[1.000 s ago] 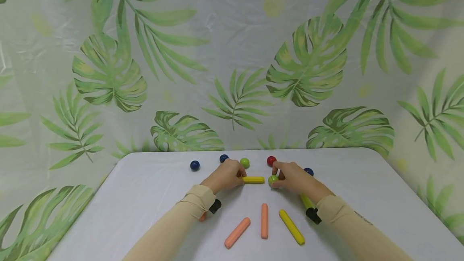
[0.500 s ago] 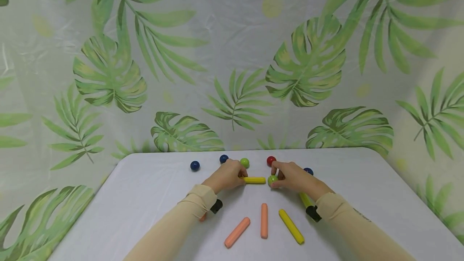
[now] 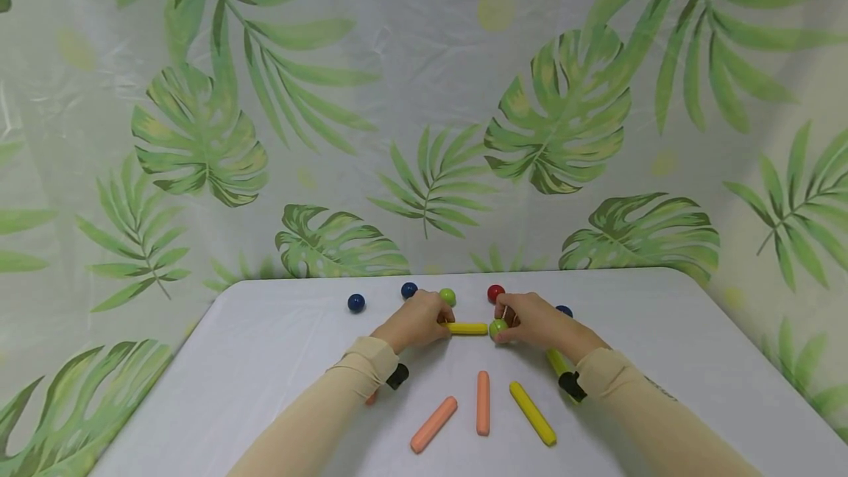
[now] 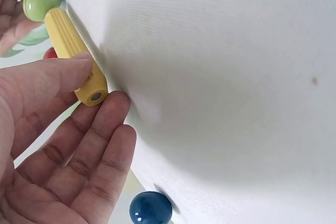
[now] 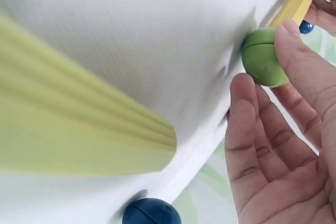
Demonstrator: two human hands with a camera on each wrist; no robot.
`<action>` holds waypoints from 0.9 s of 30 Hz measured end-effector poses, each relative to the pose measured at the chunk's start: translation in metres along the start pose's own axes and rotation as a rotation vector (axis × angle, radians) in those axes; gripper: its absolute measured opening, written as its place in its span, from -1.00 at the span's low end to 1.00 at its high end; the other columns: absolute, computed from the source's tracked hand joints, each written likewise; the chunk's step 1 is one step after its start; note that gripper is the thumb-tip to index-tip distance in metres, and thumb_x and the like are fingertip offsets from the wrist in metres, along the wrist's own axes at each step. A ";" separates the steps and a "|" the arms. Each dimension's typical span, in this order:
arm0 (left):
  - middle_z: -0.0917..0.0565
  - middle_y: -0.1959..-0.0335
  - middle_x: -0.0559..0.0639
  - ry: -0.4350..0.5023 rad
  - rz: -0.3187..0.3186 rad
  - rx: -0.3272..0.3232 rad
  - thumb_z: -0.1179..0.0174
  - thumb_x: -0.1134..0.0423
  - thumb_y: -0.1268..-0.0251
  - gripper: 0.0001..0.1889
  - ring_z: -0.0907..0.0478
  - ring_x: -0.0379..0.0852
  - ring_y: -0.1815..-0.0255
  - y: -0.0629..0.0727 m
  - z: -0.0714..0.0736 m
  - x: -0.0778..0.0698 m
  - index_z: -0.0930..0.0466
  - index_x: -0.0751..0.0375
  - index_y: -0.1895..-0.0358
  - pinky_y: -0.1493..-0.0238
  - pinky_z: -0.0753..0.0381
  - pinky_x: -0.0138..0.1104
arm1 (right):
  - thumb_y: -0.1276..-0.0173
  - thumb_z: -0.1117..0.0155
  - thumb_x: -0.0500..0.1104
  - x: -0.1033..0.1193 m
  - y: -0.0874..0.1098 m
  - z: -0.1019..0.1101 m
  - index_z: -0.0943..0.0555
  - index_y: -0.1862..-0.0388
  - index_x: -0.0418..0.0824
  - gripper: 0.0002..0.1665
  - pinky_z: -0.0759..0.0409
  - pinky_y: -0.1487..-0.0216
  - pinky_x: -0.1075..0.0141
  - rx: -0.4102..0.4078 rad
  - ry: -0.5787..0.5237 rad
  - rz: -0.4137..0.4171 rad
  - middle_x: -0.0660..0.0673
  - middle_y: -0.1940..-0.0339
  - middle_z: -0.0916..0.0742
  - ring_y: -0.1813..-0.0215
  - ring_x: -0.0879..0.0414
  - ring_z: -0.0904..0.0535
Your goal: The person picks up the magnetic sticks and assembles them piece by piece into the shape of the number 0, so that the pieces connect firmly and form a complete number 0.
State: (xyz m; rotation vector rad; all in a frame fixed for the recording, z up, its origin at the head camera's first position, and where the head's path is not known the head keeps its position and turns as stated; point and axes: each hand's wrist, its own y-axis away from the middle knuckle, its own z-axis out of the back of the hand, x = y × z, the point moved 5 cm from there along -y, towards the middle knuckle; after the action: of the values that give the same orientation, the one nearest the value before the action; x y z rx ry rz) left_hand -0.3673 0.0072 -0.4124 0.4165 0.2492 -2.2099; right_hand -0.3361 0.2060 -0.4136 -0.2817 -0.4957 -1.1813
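Starts at the far left of the white-covered bench (image 3: 265, 359) with a glossy dark blue ball (image 3: 356, 303), lying loose. Next shows a mostly hidden salmon-orange stick (image 3: 372, 397), then a second glossy blue ball (image 3: 409, 290) near the far edge. Has the left hand (image 3: 419, 319) pinching near one end of a ridged yellow stick (image 3: 467, 329), which points right, between the two hands. Nearer the front, includes a slanting salmon-orange stick (image 3: 433, 424), and behind the pinched stick, a loose glossy green ball (image 3: 447, 297). Continues with a lengthwise salmon-orange stick (image 3: 483, 403) in front and a shiny red ball (image 3: 495, 293) behind. Has the right hand (image 3: 539, 321) pinching a grooved green ball (image 3: 498, 329) right at the yellow stick's free end. Appears to touch there in the left wrist view; cannot tell whether firmly attached. Ends with a tilted yellow stick (image 3: 533, 414), a partly hidden yellow-green stick (image 3: 556, 363) and a part-covered blue ball (image 3: 564, 311). Looks like an early stage: only one stick and one ball brought together, with no finished join certain and every other piece apparently left apart.
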 end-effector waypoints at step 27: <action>-0.82 0.18 0.04 0.032 0.007 -0.017 -0.45 0.26 -0.40 -0.80 -0.70 -0.13 0.15 0.002 0.009 0.001 -0.83 0.20 -0.01 0.03 -0.71 -0.28 | -0.24 -0.69 -0.17 -0.005 -0.002 0.004 -0.72 0.11 -0.18 -0.67 -0.66 0.10 0.27 0.013 -0.023 0.008 -0.01 0.28 -0.75 0.23 0.18 -0.60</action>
State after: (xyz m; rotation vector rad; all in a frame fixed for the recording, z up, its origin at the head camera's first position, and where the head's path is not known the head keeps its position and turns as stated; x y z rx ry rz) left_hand -0.3678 0.0023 -0.4047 0.4433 0.2836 -2.1941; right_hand -0.3402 0.2109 -0.4132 -0.2861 -0.5223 -1.1677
